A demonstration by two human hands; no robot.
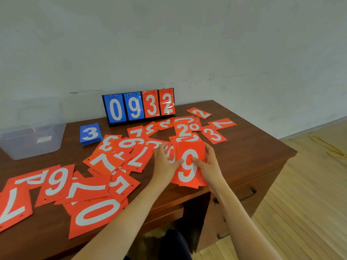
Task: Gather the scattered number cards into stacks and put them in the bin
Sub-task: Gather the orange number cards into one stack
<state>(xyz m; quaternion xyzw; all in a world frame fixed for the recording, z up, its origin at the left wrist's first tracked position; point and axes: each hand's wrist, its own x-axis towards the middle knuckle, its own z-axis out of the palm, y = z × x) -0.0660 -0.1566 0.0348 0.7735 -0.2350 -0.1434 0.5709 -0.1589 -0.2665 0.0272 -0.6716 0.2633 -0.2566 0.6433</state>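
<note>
Brown wooden desk: before the black flip scoreboard, left hand and right hand pinch a red number-card stack, 9 uppermost.

Orange-red cards with white numbers on a reddish-brown desk, blue stack left of centre, scoreboard half blue, half red.

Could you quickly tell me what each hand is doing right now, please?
Left hand: grips the red card stack, left edge.
Right hand: grips that stack, right edge.
</note>
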